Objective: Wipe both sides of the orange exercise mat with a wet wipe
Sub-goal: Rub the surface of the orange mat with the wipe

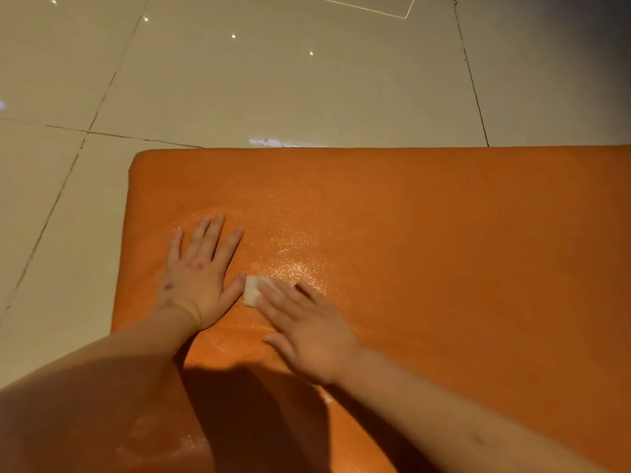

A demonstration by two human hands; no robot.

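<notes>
Right at the near-left part of the orange mat (426, 250), the fingers (273, 298) of the right hand (307, 332) are lying flat and close together on top of a small folded white wet wipe (252, 290), pressing it down onto the mat rather than pinching it. Only the left end of the wipe is peeking out from under the fingertips, and it's sitting just beside the thumb of the left hand (196, 278), maybe touching, can't really tell. The left hand is resting palm down on the mat with its fingers (211, 233) spread open and pointing away from the person, holding nothing.

Around both hands the mat surface is looking shiny and wet, with the glossy patch running from the wipe up toward the mat's far edge. Nearer the person, a dark shadow is falling across the mat between the two forearms.

The mat itself is lying flat on a glossy beige tiled floor (273, 90). Its far edge is running straight across the view, its far-left corner is rounded, and its left edge is sitting just left of the left hand. To the right the mat is carrying on out of view, so there's a big dry stretch of orange on that side of the right hand. Beyond the far edge and off the left edge it's bare tile with dark grout lines and a few light reflections.
</notes>
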